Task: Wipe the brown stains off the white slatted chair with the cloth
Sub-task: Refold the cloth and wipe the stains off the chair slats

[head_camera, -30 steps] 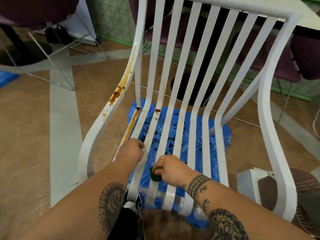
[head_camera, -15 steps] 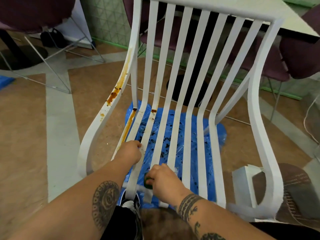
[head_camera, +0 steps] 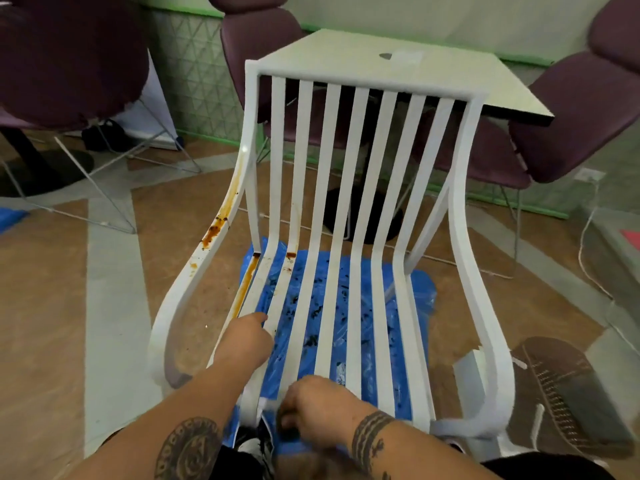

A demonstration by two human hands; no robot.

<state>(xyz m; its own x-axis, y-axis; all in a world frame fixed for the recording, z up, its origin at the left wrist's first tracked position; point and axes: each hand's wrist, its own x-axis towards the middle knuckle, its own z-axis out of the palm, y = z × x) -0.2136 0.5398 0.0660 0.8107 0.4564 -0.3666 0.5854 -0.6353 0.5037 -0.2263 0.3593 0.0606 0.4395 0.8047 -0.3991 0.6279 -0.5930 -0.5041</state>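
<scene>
Right hand (head_camera: 315,407) pulled back to chair (head_camera: 251,98) front edge, fingers bunched round dark cloth (head_camera: 289,432) (blurred, probably). Left hand (head_camera: 247,337) still grips seat slat (head_camera: 261,285). Brown stains (head_camera: 214,232) on armrest (head_camera: 176,292) untouched: most wiping remains.

Soft, even indoor light; wide-lens bowing at edges; hands (head_camera: 313,405) seemingly smeared by motion blur.

Purple chairs (head_camera: 571,109) ring a pale square table (head_camera: 346,57) on brown floor (head_camera: 41,306) (grey bands cross it) before a latticed, green-trimmed wall (head_camera: 194,74).
</scene>
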